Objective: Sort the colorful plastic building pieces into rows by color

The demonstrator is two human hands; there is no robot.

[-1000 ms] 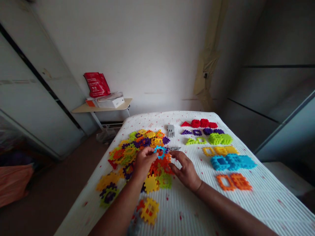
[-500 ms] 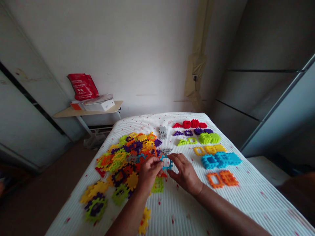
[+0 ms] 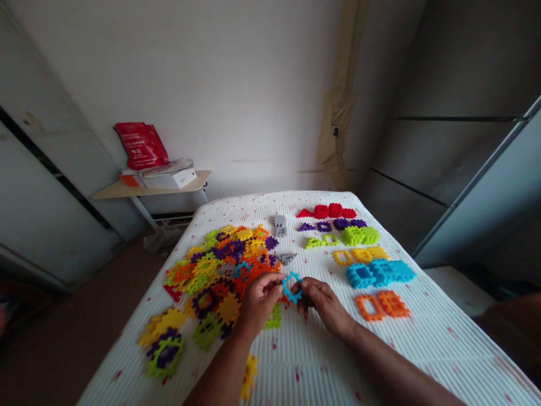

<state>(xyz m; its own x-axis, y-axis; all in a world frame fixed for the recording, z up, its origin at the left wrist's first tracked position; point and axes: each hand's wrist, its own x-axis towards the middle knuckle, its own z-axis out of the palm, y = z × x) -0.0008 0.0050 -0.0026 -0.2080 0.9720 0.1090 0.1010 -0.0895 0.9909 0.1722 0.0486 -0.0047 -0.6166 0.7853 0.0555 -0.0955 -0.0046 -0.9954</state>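
Blue lattice ring piece (image 3: 292, 287) held between both hands. Left hand (image 3: 258, 304): fingers pinch its 9 o'clock edge. Right hand (image 3: 325, 307): fingers pinch its 3 o'clock edge, pressed close together. Mixed plastic piece heap (image 3: 211, 276) at 10 o'clock, just beside left hand. Grey piece (image 3: 287, 258) at 12. Colour-sorted rows (image 3: 359, 248) at 2, all on ribbed white mattress (image 3: 321, 361).

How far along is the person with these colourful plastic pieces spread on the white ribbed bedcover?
Looks done: single-colour groups of notched plastic pieces sit apart on the right, red through orange. In hand: a blue notched plastic ring, held between the left hand and right hand. Left: a large mixed-colour heap of plastic pieces still lies jumbled together.
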